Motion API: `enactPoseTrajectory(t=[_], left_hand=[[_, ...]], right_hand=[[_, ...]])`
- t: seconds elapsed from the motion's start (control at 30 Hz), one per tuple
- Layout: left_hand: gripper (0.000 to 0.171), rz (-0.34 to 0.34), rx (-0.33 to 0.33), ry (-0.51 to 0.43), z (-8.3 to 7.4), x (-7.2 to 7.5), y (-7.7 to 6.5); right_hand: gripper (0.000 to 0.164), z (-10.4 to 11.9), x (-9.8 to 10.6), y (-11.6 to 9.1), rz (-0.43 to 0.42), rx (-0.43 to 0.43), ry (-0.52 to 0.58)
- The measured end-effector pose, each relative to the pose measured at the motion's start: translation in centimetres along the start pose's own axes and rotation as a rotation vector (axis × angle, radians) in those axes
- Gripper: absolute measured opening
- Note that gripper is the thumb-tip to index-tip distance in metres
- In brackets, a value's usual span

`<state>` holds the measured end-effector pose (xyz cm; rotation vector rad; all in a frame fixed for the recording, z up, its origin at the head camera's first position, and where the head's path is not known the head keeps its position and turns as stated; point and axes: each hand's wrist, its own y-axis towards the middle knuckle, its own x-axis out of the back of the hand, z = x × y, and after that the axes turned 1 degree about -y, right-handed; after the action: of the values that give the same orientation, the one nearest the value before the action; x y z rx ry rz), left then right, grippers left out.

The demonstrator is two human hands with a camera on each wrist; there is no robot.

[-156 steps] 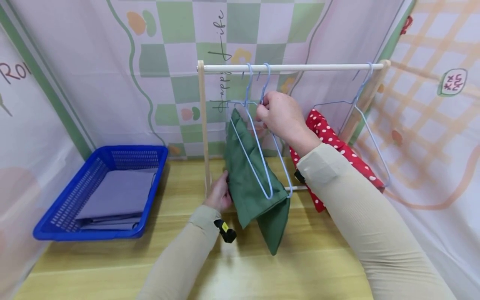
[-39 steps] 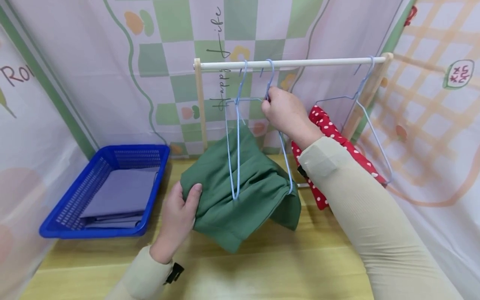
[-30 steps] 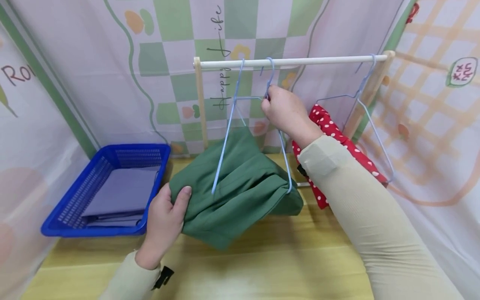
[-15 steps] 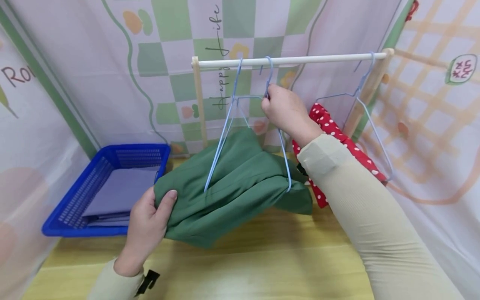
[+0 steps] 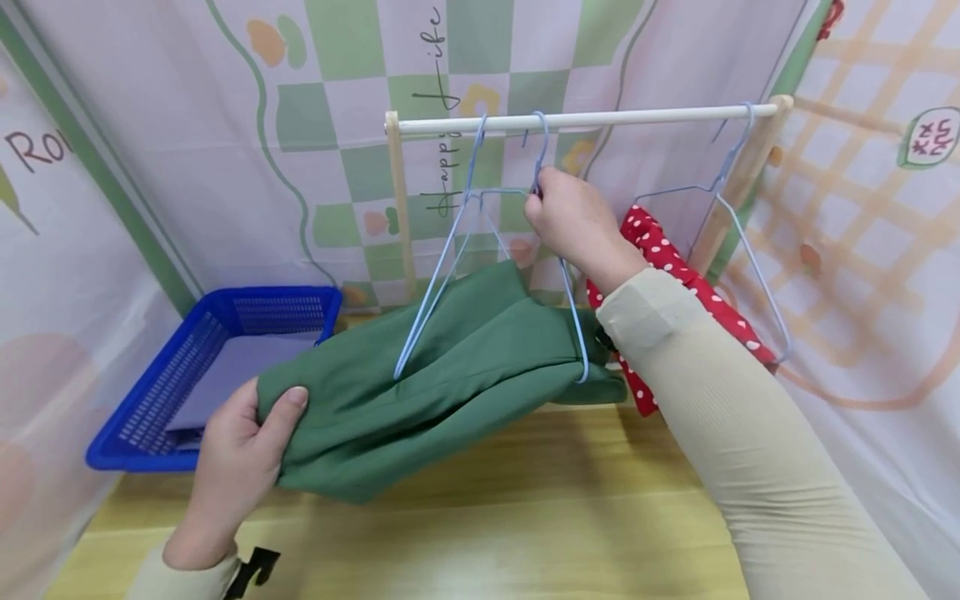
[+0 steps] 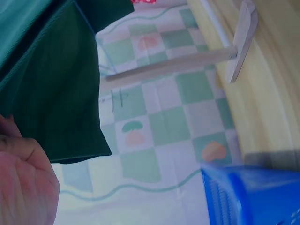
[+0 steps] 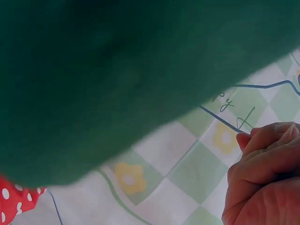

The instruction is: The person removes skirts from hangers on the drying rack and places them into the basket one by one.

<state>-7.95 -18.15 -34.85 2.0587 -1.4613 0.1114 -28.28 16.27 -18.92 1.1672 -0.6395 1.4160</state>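
A folded green cloth (image 5: 465, 358) is draped over the lower part of a light blue wire hanger (image 5: 576, 325). My left hand (image 5: 243, 446) pinches the cloth's left end between thumb and fingers, stretching it out leftward. In the left wrist view a flap of the green cloth (image 6: 56, 103) hangs beyond that hand. My right hand (image 5: 577, 221) grips the same hanger just below its hook, which sits over the white rod (image 5: 645, 118). Left of it on the rod, a second blue hanger (image 5: 431, 308) overlaps the cloth. Cloth covers much of the right wrist view.
A red polka-dot cloth (image 5: 667, 267) hangs from a third hanger (image 5: 753, 258) at the rack's right end. Behind my left hand stands a blue basket (image 5: 135, 383) with folded purple-grey cloth (image 5: 240, 362). The rack's wooden post (image 5: 397, 208) rises from the wooden table (image 5: 487, 525).
My left hand has turned the green cloth and pulled its end left and toward me, spreading it. The left hanger has swung round to the left. My right hand has stayed at the hanger's neck.
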Motion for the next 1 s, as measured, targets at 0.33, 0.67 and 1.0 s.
enactPoseTrajectory(t=[0.33,0.67,1.0], left_hand=[[0.005,0.012,-0.067,0.017,0.3,2.9,0.6],[0.008,-0.073,0.029,-0.297,0.7,6.3,1.6],[0.015,-0.004,-0.049,-0.032,-1.9,7.9,3.4]], right_hand=[[0.030,0.0,0.0,0.1,0.001,-0.002,0.006],[0.025,-0.3,0.1,0.3,-0.021,0.002,-0.051],[0.023,-0.4,0.2,0.2,-0.037,0.000,-0.069]])
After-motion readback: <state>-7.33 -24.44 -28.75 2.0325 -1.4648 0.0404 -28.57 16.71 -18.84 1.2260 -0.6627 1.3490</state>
